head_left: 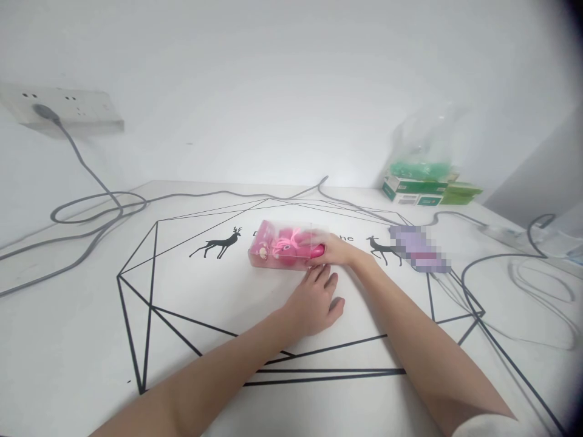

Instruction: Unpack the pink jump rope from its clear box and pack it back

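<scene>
A small box (260,246) with clear plastic sides and a pink printed end lies on the white mat. Inside it is a bright pink item with a handle-like end and a bundle of light pink cord (286,241); its exact kind is unclear. My right hand (330,247) is at the box's right end, its fingers curled round the pink end. Whether the fingertips are inside the box is blurred. Just in front of the box's right corner, my left hand (314,303) rests low over the mat, fingers apart and holding nothing.
A purple, pixelated flat object (419,249) lies to the right. Green-and-white boxes (414,191) stand at the back right under a clear plastic bag (428,139). Grey cables (218,193) run along the wall and down both sides. A power strip (64,106) hangs at left.
</scene>
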A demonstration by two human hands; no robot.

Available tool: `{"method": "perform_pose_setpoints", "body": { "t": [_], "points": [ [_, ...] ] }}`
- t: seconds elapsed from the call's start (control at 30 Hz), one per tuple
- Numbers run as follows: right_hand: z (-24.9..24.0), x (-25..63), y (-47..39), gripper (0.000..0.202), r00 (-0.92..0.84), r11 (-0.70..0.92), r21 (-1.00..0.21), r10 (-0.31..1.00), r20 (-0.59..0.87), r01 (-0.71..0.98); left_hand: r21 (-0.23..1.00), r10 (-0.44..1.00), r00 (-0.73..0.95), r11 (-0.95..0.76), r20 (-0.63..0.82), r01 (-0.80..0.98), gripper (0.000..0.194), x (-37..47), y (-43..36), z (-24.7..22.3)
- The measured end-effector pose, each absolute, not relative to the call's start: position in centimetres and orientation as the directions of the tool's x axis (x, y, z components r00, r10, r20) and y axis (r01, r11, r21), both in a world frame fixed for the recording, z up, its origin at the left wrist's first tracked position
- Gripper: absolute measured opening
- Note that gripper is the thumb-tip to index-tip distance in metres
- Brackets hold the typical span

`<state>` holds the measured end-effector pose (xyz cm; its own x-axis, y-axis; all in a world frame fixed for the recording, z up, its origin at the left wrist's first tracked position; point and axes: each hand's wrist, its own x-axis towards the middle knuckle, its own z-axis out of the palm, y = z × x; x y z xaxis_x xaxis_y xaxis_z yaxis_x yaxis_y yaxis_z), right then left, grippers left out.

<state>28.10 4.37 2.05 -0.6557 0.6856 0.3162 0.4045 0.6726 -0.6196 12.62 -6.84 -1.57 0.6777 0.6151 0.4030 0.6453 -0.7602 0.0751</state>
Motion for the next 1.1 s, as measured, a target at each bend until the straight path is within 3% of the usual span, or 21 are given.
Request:
{"method": "perform_pose_setpoints", "body": {
  "t": [0.8,1.1],
  "points": [
    [2.2,28.1,3.5,0.060,-0.637,0.731,-0.448,0.676,0.371,0.515,0.121,0.615,0.671,-0.768,0.414,0.629,0.050,12.7,-6.9,-1.2],
    [2.2,28.2,3.2,0.050,-0.648,0.747,-0.440,0.658,0.383,0.498,0.127,0.610,0.668,-0.771,0.427,0.623,0.049,12.6,-6.9,-1.3]
  ]
}}
